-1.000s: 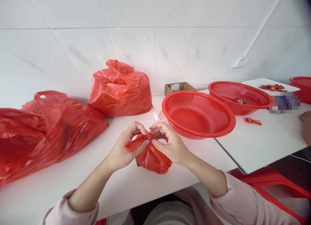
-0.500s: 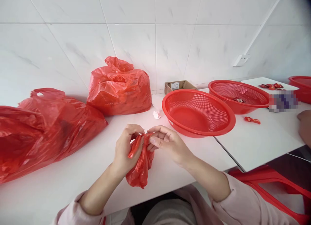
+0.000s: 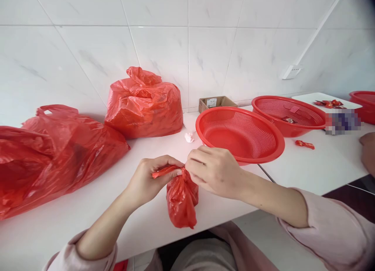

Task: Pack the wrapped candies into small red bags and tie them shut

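A small red plastic bag (image 3: 182, 200), bunched at its top and bulging below, is between my hands near the table's front edge. My left hand (image 3: 152, 179) pinches one gathered end of the bag, a strip of which shows between thumb and fingers. On the other side my right hand (image 3: 215, 171) is closed at the bag's twisted neck, its fingers curled so that the part they grip is mostly hidden. What the bag contains cannot be made out.
Two large red plastic bags (image 3: 145, 107) (image 3: 73, 150) sit at the left and back. Red perforated baskets (image 3: 240, 156) (image 3: 288, 128) stand to the right, near a cardboard box (image 3: 216, 103). A crumpled white tissue (image 3: 189, 137) and a red wrapper (image 3: 304, 145) lie on the table (image 3: 146, 232). Another person's arm (image 3: 368, 152) shows at right.
The small bag has shifted right and its neck is drawn tighter. My right hand has turned over and closed, and my hands now pull its top ends apart sideways.
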`<control>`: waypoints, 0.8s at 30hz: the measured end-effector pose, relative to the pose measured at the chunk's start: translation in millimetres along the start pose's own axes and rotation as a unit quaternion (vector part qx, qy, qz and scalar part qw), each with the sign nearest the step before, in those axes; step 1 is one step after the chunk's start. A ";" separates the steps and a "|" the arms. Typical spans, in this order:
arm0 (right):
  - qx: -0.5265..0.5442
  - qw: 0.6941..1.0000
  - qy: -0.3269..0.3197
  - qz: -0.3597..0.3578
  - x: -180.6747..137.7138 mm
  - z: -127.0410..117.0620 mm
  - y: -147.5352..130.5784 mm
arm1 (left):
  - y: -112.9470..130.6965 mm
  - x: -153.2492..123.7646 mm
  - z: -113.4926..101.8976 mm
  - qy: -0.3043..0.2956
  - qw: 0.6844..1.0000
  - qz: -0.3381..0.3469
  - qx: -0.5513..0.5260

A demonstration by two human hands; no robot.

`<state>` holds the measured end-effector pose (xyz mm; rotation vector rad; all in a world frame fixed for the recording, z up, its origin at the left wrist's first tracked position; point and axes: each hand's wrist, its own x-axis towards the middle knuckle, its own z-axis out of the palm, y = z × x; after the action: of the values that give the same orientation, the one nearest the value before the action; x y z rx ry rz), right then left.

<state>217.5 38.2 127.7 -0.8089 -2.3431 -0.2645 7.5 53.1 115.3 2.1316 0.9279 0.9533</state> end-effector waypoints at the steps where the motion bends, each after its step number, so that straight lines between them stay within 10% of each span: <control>1: -0.064 0.997 0.005 -0.050 -0.4 -2.4 1.8 | -0.6 0.7 0.1 0.001 1.000 0.006 0.008; 5: -0.114 0.990 -0.027 -0.074 -10.1 -4.4 3.3 | -10.0 -0.5 -4.3 0.033 0.995 0.049 0.077; 15: 0.175 0.955 -0.117 0.209 -31.8 24.4 -3.9 | -15.5 -2.4 -3.4 0.104 0.993 -0.047 0.022; 24: 0.305 0.906 0.010 0.293 -44.7 33.3 -11.7 | -11.1 -8.1 32.1 -0.073 0.978 -0.118 0.156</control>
<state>220.7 19.8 73.9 -1.1058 -1.8662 0.6781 25.4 45.0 86.4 2.2453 1.2899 0.5540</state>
